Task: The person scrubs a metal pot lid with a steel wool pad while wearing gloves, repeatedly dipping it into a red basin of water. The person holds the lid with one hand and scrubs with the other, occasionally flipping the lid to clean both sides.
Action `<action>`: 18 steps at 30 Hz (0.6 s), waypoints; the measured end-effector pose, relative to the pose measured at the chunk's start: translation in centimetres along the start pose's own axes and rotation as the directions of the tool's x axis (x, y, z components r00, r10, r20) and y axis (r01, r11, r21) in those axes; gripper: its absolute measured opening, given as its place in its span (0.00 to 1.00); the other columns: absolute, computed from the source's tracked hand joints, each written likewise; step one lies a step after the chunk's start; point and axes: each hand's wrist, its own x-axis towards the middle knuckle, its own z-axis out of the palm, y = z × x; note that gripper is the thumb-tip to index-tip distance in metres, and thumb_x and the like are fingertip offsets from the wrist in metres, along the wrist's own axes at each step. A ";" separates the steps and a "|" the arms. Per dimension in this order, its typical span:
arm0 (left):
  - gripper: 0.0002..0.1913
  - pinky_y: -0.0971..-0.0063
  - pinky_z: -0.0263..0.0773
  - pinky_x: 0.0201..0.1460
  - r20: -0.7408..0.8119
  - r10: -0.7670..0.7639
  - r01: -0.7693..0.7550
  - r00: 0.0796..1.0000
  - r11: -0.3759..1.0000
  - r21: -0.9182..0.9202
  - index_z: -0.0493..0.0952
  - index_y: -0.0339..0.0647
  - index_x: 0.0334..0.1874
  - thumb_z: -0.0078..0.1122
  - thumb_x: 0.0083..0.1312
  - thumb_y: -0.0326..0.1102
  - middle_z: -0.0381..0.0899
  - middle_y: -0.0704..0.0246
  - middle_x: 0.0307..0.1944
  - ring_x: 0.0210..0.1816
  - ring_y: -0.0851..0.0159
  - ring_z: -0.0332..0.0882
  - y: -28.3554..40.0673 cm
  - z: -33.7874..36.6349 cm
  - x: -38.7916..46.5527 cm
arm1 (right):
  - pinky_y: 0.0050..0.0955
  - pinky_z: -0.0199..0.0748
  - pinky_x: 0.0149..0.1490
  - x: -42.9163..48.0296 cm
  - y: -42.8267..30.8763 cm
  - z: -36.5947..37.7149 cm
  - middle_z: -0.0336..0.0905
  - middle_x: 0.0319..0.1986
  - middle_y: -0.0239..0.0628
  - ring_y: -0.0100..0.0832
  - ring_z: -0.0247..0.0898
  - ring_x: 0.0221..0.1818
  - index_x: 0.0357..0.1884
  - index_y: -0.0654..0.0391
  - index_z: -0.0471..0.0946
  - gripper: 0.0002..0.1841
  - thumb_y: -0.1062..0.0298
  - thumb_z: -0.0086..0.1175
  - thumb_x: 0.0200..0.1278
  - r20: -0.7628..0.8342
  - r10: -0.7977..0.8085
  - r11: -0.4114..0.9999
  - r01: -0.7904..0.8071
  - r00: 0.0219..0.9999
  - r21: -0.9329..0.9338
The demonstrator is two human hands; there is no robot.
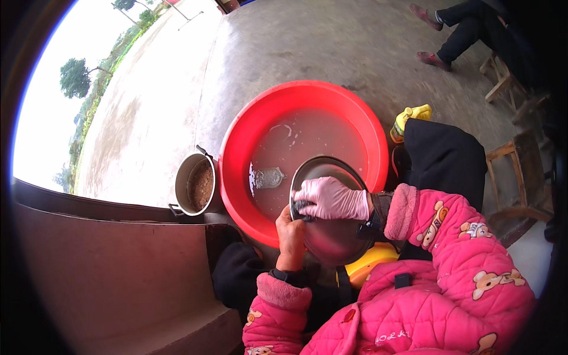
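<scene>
A round dark metal pan (337, 242) is tilted over the near rim of a large red plastic basin (301, 95). My bare left hand (290, 233) grips the pan's left edge. My right hand (333, 197), in a pale pink glove, presses a dark scouring pad (304, 210) against the inside of the pan near that edge. Cloudy water (310, 133) stands in the basin, with a clear, shiny object (269, 177) in it that I cannot identify. What the pan covers below it is hidden.
Left of the basin stands a metal pot (182, 182) with brown contents. A yellow bottle (401, 124) is on the floor beside my dark-clothed knee (443, 155). At the upper right a person's crossed legs (466, 33) show near wooden stools (501, 86). A low wall (120, 275) runs at the left.
</scene>
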 end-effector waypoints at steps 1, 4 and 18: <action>0.27 0.83 0.72 0.33 -0.025 -0.017 0.018 1.000 0.999 0.048 0.79 0.29 0.50 0.40 0.46 0.14 0.84 0.68 0.37 0.31 0.72 0.78 0.1 0.0 0.0 | 0.44 0.76 0.50 0.1 -0.2 0.1 0.80 0.36 0.45 0.46 0.78 0.41 0.46 0.57 0.82 0.17 0.56 0.60 0.61 0.025 -0.083 0.995 0.082 0.996 0.048; 0.27 0.82 0.74 0.36 -0.034 -0.018 0.022 0.999 0.992 0.122 0.78 0.28 0.51 0.40 0.47 0.14 0.83 0.69 0.38 0.33 0.72 0.78 0.2 0.4 -0.4 | 0.41 0.77 0.51 0.6 2.5 -1.7 0.83 0.40 0.48 0.47 0.80 0.44 0.45 0.58 0.84 0.16 0.59 0.61 0.60 -0.099 0.144 0.989 -0.147 0.985 -0.027; 0.28 0.84 0.72 0.31 -0.011 -0.010 0.010 1.000 1.000 0.027 0.78 0.29 0.51 0.40 0.45 0.15 0.83 0.69 0.36 0.29 0.73 0.77 0.1 0.0 -0.4 | 0.43 0.75 0.54 1.2 2.1 -2.4 0.82 0.40 0.47 0.48 0.78 0.45 0.45 0.56 0.85 0.15 0.58 0.62 0.60 0.052 0.173 0.985 -0.172 0.984 -0.024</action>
